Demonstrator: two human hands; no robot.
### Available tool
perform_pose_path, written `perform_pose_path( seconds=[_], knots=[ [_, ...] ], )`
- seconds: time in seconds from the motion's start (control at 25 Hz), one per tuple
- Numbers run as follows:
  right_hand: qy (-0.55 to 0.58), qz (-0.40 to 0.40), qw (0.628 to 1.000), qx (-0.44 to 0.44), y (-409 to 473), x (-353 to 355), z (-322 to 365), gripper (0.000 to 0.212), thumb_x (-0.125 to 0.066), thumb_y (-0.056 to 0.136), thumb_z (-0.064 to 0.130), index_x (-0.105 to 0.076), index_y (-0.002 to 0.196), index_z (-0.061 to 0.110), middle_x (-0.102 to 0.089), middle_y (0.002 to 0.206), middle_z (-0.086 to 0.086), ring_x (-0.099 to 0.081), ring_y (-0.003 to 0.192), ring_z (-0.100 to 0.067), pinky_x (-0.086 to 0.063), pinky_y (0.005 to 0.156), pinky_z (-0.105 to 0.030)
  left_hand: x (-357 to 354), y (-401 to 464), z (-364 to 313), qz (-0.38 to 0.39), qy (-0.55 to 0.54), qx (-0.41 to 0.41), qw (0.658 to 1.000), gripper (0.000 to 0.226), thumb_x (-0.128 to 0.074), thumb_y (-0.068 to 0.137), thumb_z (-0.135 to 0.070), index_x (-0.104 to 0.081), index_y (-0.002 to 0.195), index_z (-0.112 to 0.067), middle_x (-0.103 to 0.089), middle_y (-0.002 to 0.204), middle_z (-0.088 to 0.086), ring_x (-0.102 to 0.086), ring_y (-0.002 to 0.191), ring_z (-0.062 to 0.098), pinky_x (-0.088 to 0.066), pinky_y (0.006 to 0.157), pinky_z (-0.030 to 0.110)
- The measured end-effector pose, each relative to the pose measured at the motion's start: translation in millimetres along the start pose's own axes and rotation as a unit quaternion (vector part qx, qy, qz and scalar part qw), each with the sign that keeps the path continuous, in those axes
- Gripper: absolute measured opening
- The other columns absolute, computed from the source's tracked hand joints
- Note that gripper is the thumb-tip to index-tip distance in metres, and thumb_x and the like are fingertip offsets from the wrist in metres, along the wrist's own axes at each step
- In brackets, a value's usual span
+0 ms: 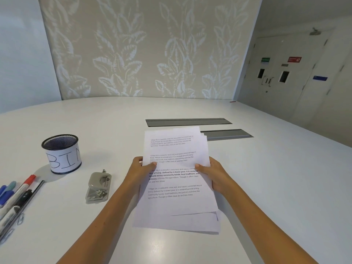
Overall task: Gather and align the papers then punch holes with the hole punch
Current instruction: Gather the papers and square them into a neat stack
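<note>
A stack of white printed papers (176,204) is held up over the white table, its sheets uneven at the top and bottom edges. My left hand (139,169) grips the stack's left edge, thumb on the top sheet. My right hand (215,174) grips the right edge the same way. A small grey metal hole punch (98,185) rests on the table to the left of my left forearm, apart from the papers.
A black mesh cup (62,153) labelled BIN stands at the left. Several markers and pens (15,195) with paper clips lie at the left edge. Two grey cable flaps (188,121) sit in the table (276,178) behind the papers.
</note>
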State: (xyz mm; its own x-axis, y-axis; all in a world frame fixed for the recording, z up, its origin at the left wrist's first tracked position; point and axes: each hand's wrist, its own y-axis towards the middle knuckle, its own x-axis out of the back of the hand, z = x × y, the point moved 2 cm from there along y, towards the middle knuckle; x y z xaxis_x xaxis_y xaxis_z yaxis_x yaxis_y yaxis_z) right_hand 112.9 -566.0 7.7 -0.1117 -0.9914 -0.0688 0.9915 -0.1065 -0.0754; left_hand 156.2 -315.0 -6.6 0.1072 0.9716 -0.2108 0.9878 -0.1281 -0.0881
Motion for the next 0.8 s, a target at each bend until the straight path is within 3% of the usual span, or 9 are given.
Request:
perform_pose_path(
  seconds=[0.12, 0.2, 0.28, 0.4, 0.52, 0.8],
  knots=[
    [0.035, 0.024, 0.999, 0.02, -6.0, 4.1, 4.1, 0.037, -0.064, 0.086, 0.002, -0.058, 0.122, 0.004, -0.068, 0.118, -0.015, -0.067, 0.105, -0.03, -0.056, 0.087, -0.04, 1.5, -4.8, -8.2, 0.132, -0.042, 0.046, 0.989, 0.029, -0.064, 0.089, -0.019, -0.063, 0.114, -0.006, -0.073, 0.11, 0.014, -0.072, 0.096, 0.03, -0.06, 0.069, 0.035],
    [0.024, 0.016, 0.999, 0.04, -11.1, 3.4, 15.6, 0.036, -0.066, 0.085, 0.003, -0.06, 0.12, 0.002, -0.071, 0.114, -0.014, -0.07, 0.098, -0.027, -0.059, 0.08, -0.036, -1.6, -7.2, -21.2, 0.166, -0.049, 0.034, 0.984, 0.026, -0.063, 0.089, -0.016, -0.066, 0.113, -0.006, -0.072, 0.111, 0.016, -0.072, 0.096, 0.031, -0.06, 0.068, 0.037],
    [0.002, 0.003, 0.997, 0.083, -17.1, -0.2, 37.3, 0.034, -0.068, 0.083, 0.004, -0.063, 0.116, 0.0, -0.074, 0.105, -0.011, -0.072, 0.093, -0.026, -0.06, 0.075, -0.034, -8.1, -6.0, -45.6, 0.14, -0.028, -0.03, 0.989, 0.021, -0.061, 0.09, -0.012, -0.068, 0.109, -0.005, -0.072, 0.108, 0.019, -0.073, 0.091, 0.032, -0.06, 0.067, 0.038],
    [0.005, -0.025, 0.985, 0.168, -26.3, -12.3, 77.4, 0.031, -0.07, 0.082, 0.009, -0.066, 0.112, 0.002, -0.075, 0.104, -0.01, -0.071, 0.095, -0.029, -0.06, 0.079, -0.038, -19.5, -10.5, -93.2, 0.109, -0.008, -0.163, 0.981, 0.016, -0.06, 0.092, -0.014, -0.07, 0.104, -0.015, -0.077, 0.099, 0.006, -0.073, 0.089, 0.028, -0.06, 0.067, 0.036],
    [0.03, -0.04, 0.972, 0.228, -38.9, -30.0, 101.4, 0.028, -0.069, 0.084, 0.009, -0.066, 0.111, 0.009, -0.074, 0.108, -0.008, -0.071, 0.092, -0.024, -0.059, 0.081, -0.037, -24.9, -21.2, -118.3, 0.122, 0.006, -0.251, 0.96, 0.02, -0.057, 0.094, -0.018, -0.067, 0.111, -0.015, -0.074, 0.109, 0.007, -0.072, 0.095, 0.026, -0.06, 0.076, 0.037],
    [0.015, -0.064, 0.975, 0.211, -56.4, -35.5, 71.1, 0.012, -0.071, 0.083, 0.014, -0.071, 0.094, 0.019, -0.077, 0.093, 0.001, -0.073, 0.083, -0.019, -0.059, 0.069, -0.028, -13.6, -38.6, -92.0, 0.114, 0.054, -0.244, 0.962, 0.026, -0.057, 0.094, -0.026, -0.065, 0.116, -0.015, -0.073, 0.112, 0.008, -0.071, 0.099, 0.028, -0.058, 0.085, 0.045]
  ],
)
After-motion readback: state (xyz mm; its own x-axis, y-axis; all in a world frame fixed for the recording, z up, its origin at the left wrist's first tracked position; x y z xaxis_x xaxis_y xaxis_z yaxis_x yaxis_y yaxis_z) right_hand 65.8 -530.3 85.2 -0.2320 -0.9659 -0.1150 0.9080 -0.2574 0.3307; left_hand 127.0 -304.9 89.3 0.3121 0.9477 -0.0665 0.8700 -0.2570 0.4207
